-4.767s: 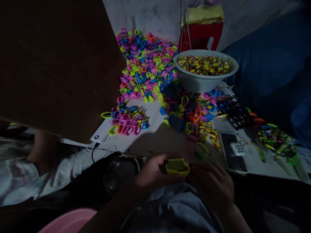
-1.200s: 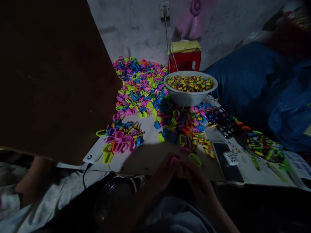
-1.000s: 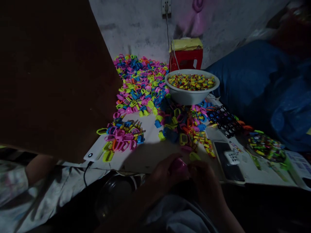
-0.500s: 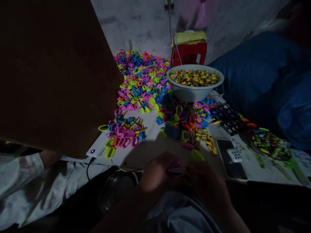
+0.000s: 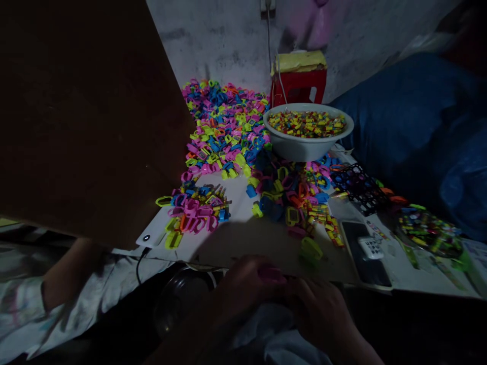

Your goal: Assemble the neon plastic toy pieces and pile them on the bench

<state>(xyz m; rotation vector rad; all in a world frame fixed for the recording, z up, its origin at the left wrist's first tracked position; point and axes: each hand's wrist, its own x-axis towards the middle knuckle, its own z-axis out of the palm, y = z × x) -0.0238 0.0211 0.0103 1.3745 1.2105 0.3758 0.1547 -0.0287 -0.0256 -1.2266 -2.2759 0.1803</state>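
Just past the table's front edge, my left hand [image 5: 241,281] is closed around a pink plastic piece [image 5: 271,274]. My right hand [image 5: 317,304] touches the left one, its fingers bent at the right end of that piece; shadow hides what its fingertips hold, if anything. Beyond my hands, a yellow-green piece [image 5: 311,249] lies alone near the table edge. A heap of pink, blue and yellow pieces [image 5: 279,195] lies farther back, beside small yellow-and-red tubes [image 5: 331,230]. To the left sits a smaller group of pink and yellow pieces [image 5: 194,213].
A wide bowl [image 5: 300,147] full of yellow-and-red bits stands before a red stool [image 5: 299,86]. A phone [image 5: 363,253] with a white case lies at right, near a black lattice tray [image 5: 359,187]. Brown cardboard [image 5: 95,126] blocks the left; another person's arm [image 5: 68,271] is below it.
My hands have lowered slightly and come together around the pink piece. The view has shifted a little. At left, the other person's forearm shows more.
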